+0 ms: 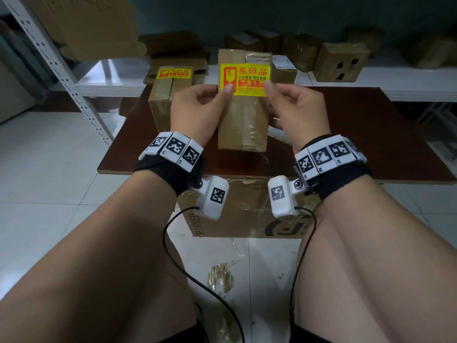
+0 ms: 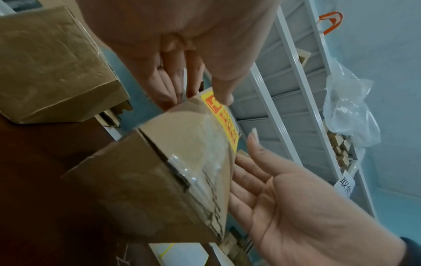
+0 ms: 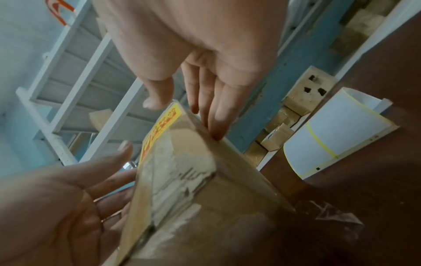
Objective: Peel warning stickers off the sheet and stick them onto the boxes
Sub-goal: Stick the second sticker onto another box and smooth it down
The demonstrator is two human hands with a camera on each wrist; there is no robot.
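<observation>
Both thumbs press a yellow sticker (image 1: 243,79) — "易碎品" — onto the box (image 1: 243,120); each grip spread.

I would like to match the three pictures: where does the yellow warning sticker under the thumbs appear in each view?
Head: yellow warning sticker, upper centre, on the tall box's top, thumbs on its lower corners.
Left wrist: centre, a slanted strip along the box's far edge.
Right wrist: centre, a slanted strip below the thumb.
Shared landmark: the taped tall box.
</observation>
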